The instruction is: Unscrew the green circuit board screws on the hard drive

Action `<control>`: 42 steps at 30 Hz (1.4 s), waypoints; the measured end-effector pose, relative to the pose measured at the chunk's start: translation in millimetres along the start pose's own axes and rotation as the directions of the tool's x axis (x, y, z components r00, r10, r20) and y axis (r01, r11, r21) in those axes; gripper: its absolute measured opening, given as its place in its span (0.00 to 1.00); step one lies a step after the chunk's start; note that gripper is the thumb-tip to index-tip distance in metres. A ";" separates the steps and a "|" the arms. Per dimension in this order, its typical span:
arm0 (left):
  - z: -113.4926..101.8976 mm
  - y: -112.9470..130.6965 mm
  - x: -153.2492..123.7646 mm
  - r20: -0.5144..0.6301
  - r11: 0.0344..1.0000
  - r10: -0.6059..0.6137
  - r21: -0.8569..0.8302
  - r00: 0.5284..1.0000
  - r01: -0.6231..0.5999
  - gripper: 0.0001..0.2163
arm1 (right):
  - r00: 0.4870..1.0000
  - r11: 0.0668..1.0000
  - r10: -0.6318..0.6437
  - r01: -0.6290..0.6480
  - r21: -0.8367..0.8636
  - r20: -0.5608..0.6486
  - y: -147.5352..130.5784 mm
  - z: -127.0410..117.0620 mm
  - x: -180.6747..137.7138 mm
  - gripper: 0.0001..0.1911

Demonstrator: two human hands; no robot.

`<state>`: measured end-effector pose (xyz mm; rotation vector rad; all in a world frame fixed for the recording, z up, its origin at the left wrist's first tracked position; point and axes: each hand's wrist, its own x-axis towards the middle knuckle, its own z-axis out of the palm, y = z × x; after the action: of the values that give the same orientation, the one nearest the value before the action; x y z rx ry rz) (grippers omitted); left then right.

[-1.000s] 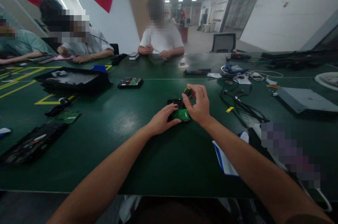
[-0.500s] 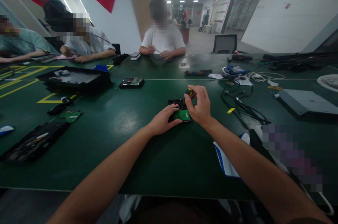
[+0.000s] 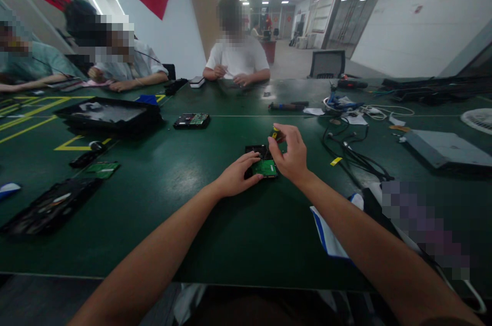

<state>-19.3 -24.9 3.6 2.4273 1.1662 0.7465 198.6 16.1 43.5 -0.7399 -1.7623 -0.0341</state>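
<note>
A hard drive (image 3: 264, 167) with a green circuit board facing up lies on the table in front of me. My left hand (image 3: 239, 173) grips its left side, fingers over the far part and thumb along the near edge. In my right hand (image 3: 290, 154) is a screwdriver (image 3: 275, 133) with a black and yellow handle, pinched between thumb and fingers. It stands nearly upright above the drive's right half. Its tip is too small and dark to make out against the drive.
Another hard drive (image 3: 191, 120) lies further back. On the left are a black tray (image 3: 111, 110), a green circuit board (image 3: 102, 168) and a black casing (image 3: 49, 205). Cables (image 3: 349, 154), a grey metal box (image 3: 449, 146) and a blue-white packet (image 3: 330, 233) are on the right. Several people sit across.
The screwdriver's handle has turned slightly in my right fingers, showing its yellow marking differently. My left hand and the hard drive stay in place.
</note>
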 end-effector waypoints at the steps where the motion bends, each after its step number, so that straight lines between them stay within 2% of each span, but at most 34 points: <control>1: 0.2 0.1 0.1 -0.002 1.000 0.001 0.001 1.000 -0.001 0.28 | 1.000 1.000 0.001 -0.001 -0.005 0.003 -0.4 -0.1 0.2 0.21; 8: -0.3 1.0 -0.1 -0.006 1.000 0.003 -0.008 1.000 -0.003 0.28 | 1.000 0.999 0.006 -0.007 0.034 0.026 0.4 0.7 -0.7 0.24; 29: 0.6 0.0 0.1 -0.006 1.000 -0.003 -0.014 1.000 0.003 0.28 | 0.999 0.999 0.032 -0.032 0.006 0.042 -0.2 2.0 -3.6 0.24; 36: 0.8 0.3 -0.3 -0.005 1.000 -0.002 -0.010 1.000 0.002 0.29 | 1.000 1.000 -0.003 0.003 0.004 0.013 0.7 2.3 -3.4 0.24; 42: 0.9 -0.1 0.3 -0.007 1.000 -0.005 -0.014 1.000 0.005 0.29 | 0.999 0.999 0.030 -0.031 0.013 0.016 1.2 3.5 -4.4 0.25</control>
<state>-18.8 -24.7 3.0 2.4116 1.1660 0.7593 196.8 16.4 38.1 -0.7590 -1.7643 0.0041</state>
